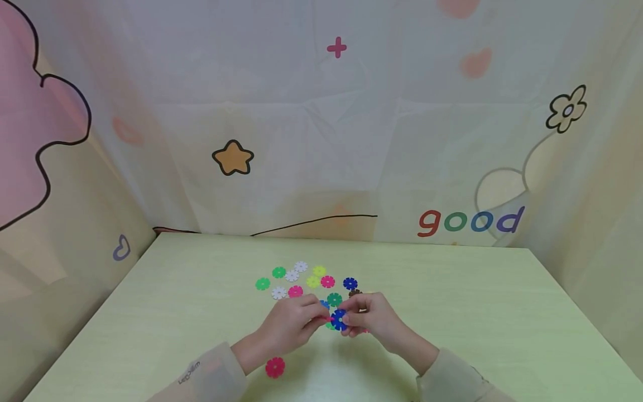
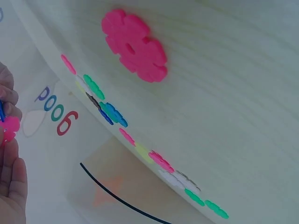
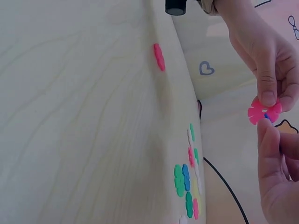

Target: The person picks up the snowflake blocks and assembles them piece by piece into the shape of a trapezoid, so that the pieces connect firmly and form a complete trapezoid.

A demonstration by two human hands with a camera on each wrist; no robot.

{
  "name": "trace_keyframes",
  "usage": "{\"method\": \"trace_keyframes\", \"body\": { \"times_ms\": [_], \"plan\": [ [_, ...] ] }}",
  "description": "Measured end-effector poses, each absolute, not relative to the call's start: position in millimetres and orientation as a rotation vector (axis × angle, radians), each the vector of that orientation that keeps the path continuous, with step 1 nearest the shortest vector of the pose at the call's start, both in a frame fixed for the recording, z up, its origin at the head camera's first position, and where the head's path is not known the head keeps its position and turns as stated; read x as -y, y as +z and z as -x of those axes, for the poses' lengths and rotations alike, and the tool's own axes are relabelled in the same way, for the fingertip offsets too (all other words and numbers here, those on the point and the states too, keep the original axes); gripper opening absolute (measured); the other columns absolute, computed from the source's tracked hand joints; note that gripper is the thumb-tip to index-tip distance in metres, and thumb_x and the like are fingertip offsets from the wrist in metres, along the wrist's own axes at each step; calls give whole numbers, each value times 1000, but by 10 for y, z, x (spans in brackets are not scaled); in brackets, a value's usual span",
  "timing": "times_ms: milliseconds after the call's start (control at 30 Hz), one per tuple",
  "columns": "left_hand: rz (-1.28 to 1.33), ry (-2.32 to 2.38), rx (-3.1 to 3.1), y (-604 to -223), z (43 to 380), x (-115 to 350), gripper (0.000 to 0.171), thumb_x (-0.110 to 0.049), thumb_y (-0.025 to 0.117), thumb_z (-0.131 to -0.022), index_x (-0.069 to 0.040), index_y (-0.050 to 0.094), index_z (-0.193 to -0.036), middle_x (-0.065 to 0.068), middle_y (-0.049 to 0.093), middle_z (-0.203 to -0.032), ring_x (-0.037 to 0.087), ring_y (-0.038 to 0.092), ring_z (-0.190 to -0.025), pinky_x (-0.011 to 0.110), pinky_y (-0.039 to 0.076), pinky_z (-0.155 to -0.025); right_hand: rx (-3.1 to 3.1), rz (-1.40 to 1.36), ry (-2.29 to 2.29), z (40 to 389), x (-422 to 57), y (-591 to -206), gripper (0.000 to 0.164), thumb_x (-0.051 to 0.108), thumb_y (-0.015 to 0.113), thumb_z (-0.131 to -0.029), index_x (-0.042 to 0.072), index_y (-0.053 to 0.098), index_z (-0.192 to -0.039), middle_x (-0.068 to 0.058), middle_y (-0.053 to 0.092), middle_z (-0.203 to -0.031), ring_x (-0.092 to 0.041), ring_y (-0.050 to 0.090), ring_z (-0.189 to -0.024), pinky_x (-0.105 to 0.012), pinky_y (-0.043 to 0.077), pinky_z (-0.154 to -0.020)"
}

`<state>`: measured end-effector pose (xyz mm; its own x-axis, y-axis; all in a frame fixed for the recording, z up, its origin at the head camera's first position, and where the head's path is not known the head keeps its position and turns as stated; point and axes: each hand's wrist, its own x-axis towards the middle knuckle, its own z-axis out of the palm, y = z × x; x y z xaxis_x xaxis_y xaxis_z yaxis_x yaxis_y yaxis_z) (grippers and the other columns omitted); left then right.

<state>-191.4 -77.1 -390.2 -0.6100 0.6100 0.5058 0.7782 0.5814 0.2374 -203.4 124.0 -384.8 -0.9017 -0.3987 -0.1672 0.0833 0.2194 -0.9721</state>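
Above the table, my left hand (image 1: 291, 322) pinches a pink notched plastic disc (image 3: 256, 113) between thumb and fingers. My right hand (image 1: 377, 322) pinches a dark blue notched disc (image 1: 337, 320) by its edge. The two discs meet crosswise at their rims; in the right wrist view a bit of blue shows at a notch of the pink one, though how deep it sits is hidden by the fingertips. Near my left wrist a single pink-red disc (image 1: 275, 367) lies flat on the table.
Beyond the hands, loose notched discs lie scattered on the pale wooden table (image 1: 477, 324), among them a green disc (image 1: 263, 284), a white disc (image 1: 278, 292), a yellow disc (image 1: 318, 271) and another dark blue disc (image 1: 350, 283). A printed curtain (image 1: 301, 139) hangs behind the table's far edge.
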Motion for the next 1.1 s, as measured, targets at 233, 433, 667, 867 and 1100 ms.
{"method": "trace_keyframes", "body": {
  "times_ms": [233, 433, 667, 867, 1100],
  "plan": [
    [1149, -551, 2395, -3858, 1875, 748, 7, -18, 68, -77, -16, 69, -84, -7, 64, -79, 3, 60, -68, 6, 44, -64, -2060, 339, -1775, 1984, -1234, -3839, 26, 0, 58, -81, -14, 56, -104, -6, 65, -79, -11, 64, -59, -26, 53, -60],
    [1137, -562, 2432, -3879, 1885, 757, 9, -17, 68, -77, -16, 68, -86, -6, 64, -81, 3, 60, -70, 7, 44, -65, -2061, 337, -1756, 2011, -1248, -3861, 28, 3, 58, -82, -12, 56, -106, -6, 66, -78, -11, 63, -60, -27, 53, -61],
    [1062, -592, 2577, -3893, 1947, 865, 12, -19, 66, -79, -18, 66, -91, -7, 64, -86, 3, 61, -77, 10, 46, -69, -2224, 353, -1585, 2102, -1362, -3867, 35, 14, 63, -81, -5, 56, -110, -3, 60, -78, -14, 62, -67, -30, 52, -63],
    [995, -558, 2586, -3918, 2037, 1019, 11, -14, 68, -76, -18, 66, -86, -9, 65, -80, 4, 61, -73, 15, 48, -68, -2393, 437, -1384, 2227, -1561, -3886, 29, 11, 63, -80, -1, 60, -106, -8, 57, -87, -16, 55, -73, -33, 52, -64],
    [953, -583, 2610, -3973, 2105, 1124, 11, -13, 69, -75, -18, 65, -84, -9, 65, -78, 4, 61, -73, 16, 48, -67, -2542, 556, -1136, 2328, -1687, -4014, 22, 7, 65, -77, 2, 64, -98, -5, 56, -82, -15, 51, -68, -27, 47, -58]
  ]
}}
